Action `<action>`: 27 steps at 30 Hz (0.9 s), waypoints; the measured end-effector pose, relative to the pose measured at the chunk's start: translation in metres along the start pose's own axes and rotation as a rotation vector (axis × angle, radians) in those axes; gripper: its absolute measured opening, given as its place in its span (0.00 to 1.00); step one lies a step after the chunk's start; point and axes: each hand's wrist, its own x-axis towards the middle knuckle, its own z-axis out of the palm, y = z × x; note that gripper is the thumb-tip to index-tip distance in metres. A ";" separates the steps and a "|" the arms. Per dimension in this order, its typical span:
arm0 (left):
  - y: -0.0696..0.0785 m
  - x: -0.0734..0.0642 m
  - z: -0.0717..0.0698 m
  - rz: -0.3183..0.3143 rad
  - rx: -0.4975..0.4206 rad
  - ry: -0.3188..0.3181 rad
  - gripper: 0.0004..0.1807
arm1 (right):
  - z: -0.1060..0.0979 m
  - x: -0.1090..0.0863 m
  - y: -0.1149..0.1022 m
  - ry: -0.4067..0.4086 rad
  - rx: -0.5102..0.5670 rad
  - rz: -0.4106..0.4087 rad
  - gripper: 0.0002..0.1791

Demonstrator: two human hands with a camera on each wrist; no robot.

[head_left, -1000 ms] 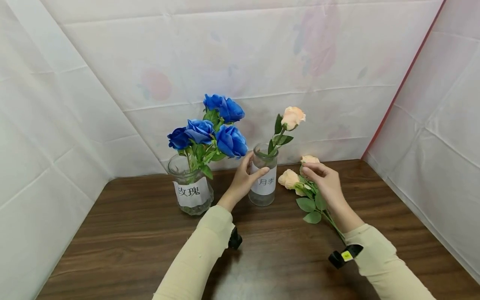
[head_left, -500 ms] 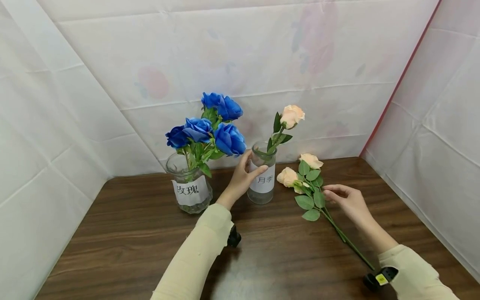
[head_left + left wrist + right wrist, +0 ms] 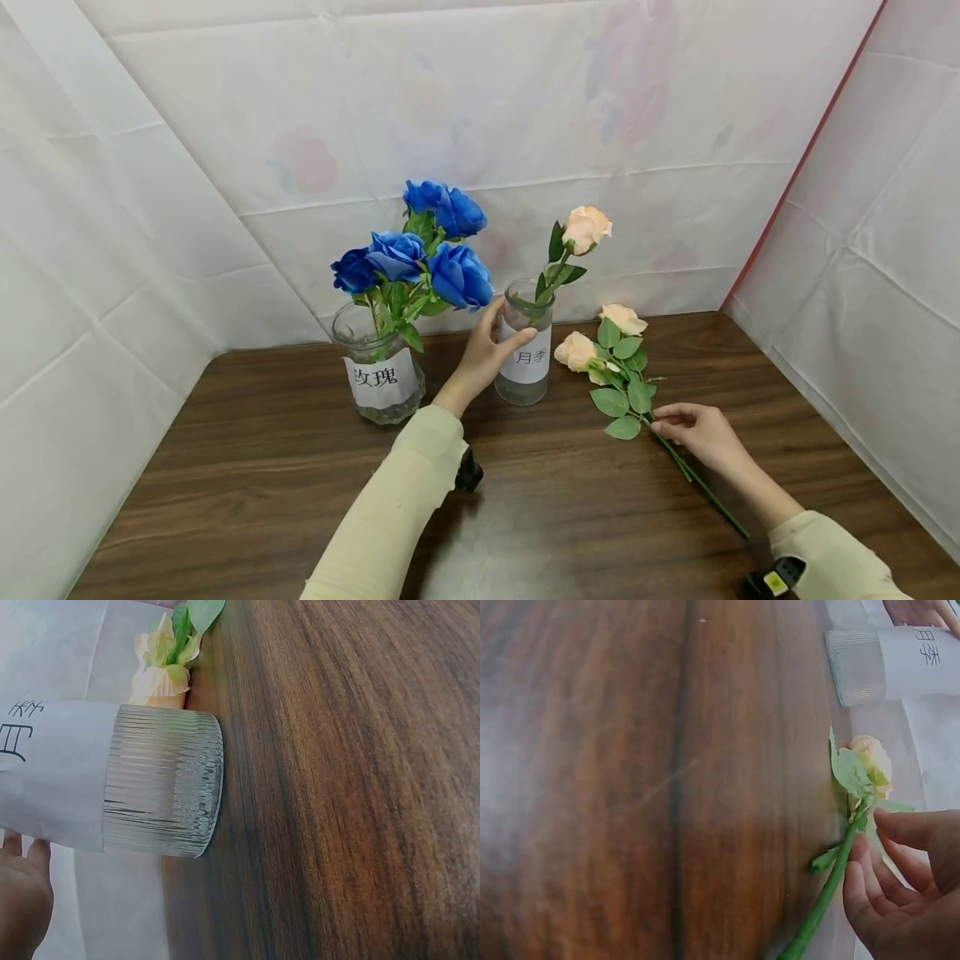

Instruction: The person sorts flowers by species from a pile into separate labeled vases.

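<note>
My left hand point(image 3: 478, 357) grips a clear glass vase point(image 3: 522, 392) with a white paper label, its thumb across the front. A single peach rose point(image 3: 587, 229) stands tilted right in that vase. On the table to its right lie peach roses point(image 3: 576, 351) with green leaves point(image 3: 610, 402) and long stems. My right hand point(image 3: 701, 433) is at these stems below the leaves, thumb and fingertips pinching a stem. The right wrist view shows the thumb and fingertips close together at the green stem point(image 3: 826, 889). Ribbed glass at the vase's base point(image 3: 161, 784) meets the tabletop in the left wrist view.
A wider glass jar point(image 3: 408, 400) with a white label stands left of my left hand. It holds several blue roses point(image 3: 460, 275), which lean toward the vase. White patterned cloth point(image 3: 525, 108) walls in the back and sides of the dark wooden table point(image 3: 300, 500).
My right hand has drawn back from the peach rose heads, moving right and toward me down to the stems. The left hand stays on the vase, and the lying roses keep their place.
</note>
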 end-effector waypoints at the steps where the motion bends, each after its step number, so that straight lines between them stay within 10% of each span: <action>1: 0.000 0.000 0.000 0.003 -0.001 0.003 0.38 | 0.000 0.000 0.001 -0.003 -0.013 -0.003 0.16; 12: 0.001 0.000 0.001 0.010 -0.008 0.006 0.38 | 0.006 -0.002 -0.005 0.004 -0.236 -0.079 0.11; 27: -0.001 0.000 0.000 -0.034 0.017 0.000 0.40 | -0.016 -0.010 -0.012 0.006 -0.015 0.068 0.22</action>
